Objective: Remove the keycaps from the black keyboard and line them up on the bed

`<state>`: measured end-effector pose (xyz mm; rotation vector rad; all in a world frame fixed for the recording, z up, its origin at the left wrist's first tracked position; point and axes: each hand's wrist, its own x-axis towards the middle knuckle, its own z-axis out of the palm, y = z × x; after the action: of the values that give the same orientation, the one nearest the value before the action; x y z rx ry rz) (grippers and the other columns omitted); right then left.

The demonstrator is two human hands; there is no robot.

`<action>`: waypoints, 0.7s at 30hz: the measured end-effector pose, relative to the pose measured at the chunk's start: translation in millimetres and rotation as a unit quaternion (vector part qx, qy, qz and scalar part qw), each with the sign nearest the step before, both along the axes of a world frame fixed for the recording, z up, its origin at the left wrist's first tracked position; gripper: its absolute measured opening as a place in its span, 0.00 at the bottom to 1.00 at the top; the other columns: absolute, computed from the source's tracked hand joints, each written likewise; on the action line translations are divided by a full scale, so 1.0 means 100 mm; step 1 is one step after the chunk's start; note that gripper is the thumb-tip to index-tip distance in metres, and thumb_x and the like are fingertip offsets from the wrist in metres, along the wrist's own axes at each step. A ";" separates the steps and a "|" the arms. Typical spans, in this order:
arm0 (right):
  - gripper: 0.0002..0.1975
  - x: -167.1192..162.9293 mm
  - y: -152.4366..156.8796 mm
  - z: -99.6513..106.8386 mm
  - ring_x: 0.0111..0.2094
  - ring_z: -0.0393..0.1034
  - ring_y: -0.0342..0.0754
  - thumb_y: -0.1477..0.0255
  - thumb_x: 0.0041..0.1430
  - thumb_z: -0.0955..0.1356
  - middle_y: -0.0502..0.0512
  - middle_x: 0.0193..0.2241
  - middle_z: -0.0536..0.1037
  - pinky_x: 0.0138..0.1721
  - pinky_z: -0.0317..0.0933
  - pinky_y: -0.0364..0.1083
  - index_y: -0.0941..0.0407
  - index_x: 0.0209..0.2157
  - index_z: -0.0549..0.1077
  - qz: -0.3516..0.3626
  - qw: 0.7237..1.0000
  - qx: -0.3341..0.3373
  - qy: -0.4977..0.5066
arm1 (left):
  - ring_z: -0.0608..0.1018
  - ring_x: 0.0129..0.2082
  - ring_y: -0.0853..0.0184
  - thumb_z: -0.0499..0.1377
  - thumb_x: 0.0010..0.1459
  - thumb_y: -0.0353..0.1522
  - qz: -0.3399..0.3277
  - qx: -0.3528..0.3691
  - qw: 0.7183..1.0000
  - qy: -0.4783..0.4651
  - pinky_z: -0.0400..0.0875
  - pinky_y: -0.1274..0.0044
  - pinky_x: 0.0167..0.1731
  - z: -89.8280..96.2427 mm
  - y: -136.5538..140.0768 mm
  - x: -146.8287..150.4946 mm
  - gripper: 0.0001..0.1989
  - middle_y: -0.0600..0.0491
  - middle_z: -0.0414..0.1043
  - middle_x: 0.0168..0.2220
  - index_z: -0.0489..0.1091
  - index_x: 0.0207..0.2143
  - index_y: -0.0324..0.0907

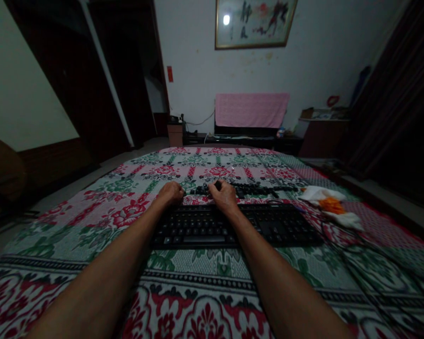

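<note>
A black keyboard lies lengthwise before me on a patterned cloth, my right forearm crossing above it. Just beyond its far edge runs a scattered row of small black pieces that look like loose keycaps. My right hand is closed in a pinch over this row, with a small black keycap showing at the thumb and fingertip. At the left end of the row, my left hand is closed, its fingertips turned down near the cloth. Whatever it may hold is too small and dark to make out.
Right of the keyboard lie a white crumpled wrapping with an orange patch and dark cables. The floral cloth spreads under everything. A pink towel hangs over a screen by the far wall.
</note>
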<state>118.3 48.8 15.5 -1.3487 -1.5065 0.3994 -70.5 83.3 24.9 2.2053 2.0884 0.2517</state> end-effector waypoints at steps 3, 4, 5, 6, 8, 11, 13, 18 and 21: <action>0.09 0.00 0.01 0.00 0.27 0.70 0.45 0.67 0.51 0.63 0.51 0.21 0.75 0.33 0.61 0.41 0.56 0.24 0.70 0.002 1.000 0.002 -0.003 | 0.74 0.26 0.66 0.52 0.46 0.33 0.034 -0.016 0.999 -0.028 0.62 0.80 0.23 0.01 0.02 0.03 0.12 0.49 0.74 0.24 0.75 0.24 0.41; 0.09 0.00 0.01 -0.01 0.27 0.70 0.45 0.67 0.51 0.63 0.51 0.21 0.75 0.33 0.61 0.41 0.56 0.23 0.70 0.003 1.000 0.003 -0.004 | 0.75 0.26 0.66 0.52 0.46 0.34 0.045 -0.021 0.998 -0.046 0.62 0.80 0.23 0.00 0.03 0.04 0.12 0.50 0.74 0.23 0.75 0.23 0.40; 0.09 0.00 0.02 -0.01 0.27 0.70 0.45 0.66 0.51 0.63 0.51 0.21 0.75 0.33 0.61 0.41 0.56 0.23 0.70 0.003 1.000 0.003 -0.004 | 0.75 0.25 0.66 0.52 0.47 0.34 0.055 -0.025 0.996 -0.065 0.62 0.80 0.23 -0.01 0.03 0.06 0.12 0.50 0.74 0.23 0.75 0.23 0.40; 0.09 0.00 0.02 -0.02 0.27 0.70 0.45 0.66 0.51 0.63 0.51 0.21 0.75 0.33 0.61 0.41 0.56 0.24 0.70 0.003 1.000 0.002 -0.004 | 0.75 0.26 0.66 0.52 0.47 0.34 0.064 -0.027 0.994 -0.081 0.62 0.80 0.23 -0.02 0.04 0.08 0.12 0.50 0.74 0.22 0.75 0.23 0.40; 0.09 0.00 0.03 -0.02 0.28 0.70 0.45 0.66 0.51 0.63 0.51 0.22 0.75 0.34 0.61 0.41 0.56 0.24 0.70 0.001 1.000 0.000 -0.003 | 0.76 0.27 0.65 0.52 0.46 0.33 0.084 -0.025 0.991 -0.099 0.64 0.80 0.24 -0.06 0.06 0.11 0.12 0.49 0.74 0.23 0.75 0.24 0.40; 0.09 0.01 0.03 -0.02 0.28 0.70 0.45 0.67 0.51 0.63 0.51 0.22 0.75 0.34 0.61 0.41 0.56 0.24 0.70 -0.001 1.000 0.000 0.000 | 0.76 0.30 0.63 0.53 0.46 0.32 0.113 -0.017 0.988 -0.103 0.65 0.79 0.25 -0.11 0.11 0.14 0.11 0.47 0.76 0.26 0.75 0.26 0.40; 0.09 0.01 0.02 -0.01 0.28 0.70 0.45 0.67 0.51 0.63 0.50 0.22 0.75 0.34 0.61 0.41 0.56 0.24 0.70 -0.002 1.000 0.001 0.000 | 0.77 0.31 0.61 0.54 0.45 0.32 0.129 -0.015 0.987 -0.098 0.66 0.78 0.27 -0.12 0.13 0.15 0.11 0.46 0.76 0.28 0.75 0.27 0.39; 0.09 0.01 0.01 0.00 0.27 0.70 0.45 0.66 0.51 0.63 0.50 0.21 0.75 0.33 0.61 0.41 0.56 0.24 0.70 -0.005 1.000 -0.002 -0.003 | 0.77 0.33 0.61 0.55 0.44 0.31 0.128 -0.002 0.989 -0.075 0.68 0.78 0.30 -0.05 0.09 0.17 0.09 0.44 0.76 0.29 0.75 0.26 0.38; 0.10 0.02 0.01 0.04 0.27 0.70 0.44 0.66 0.51 0.63 0.50 0.21 0.75 0.33 0.61 0.41 0.56 0.24 0.70 -0.003 1.000 -0.012 -0.002 | 0.77 0.33 0.60 0.56 0.44 0.32 0.131 0.001 0.989 -0.070 0.67 0.78 0.28 -0.01 0.05 0.19 0.10 0.44 0.76 0.28 0.75 0.28 0.37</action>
<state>120.6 49.7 19.3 -1.3729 -1.5053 0.4137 -51.2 88.2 23.6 1.8501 2.2941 0.4154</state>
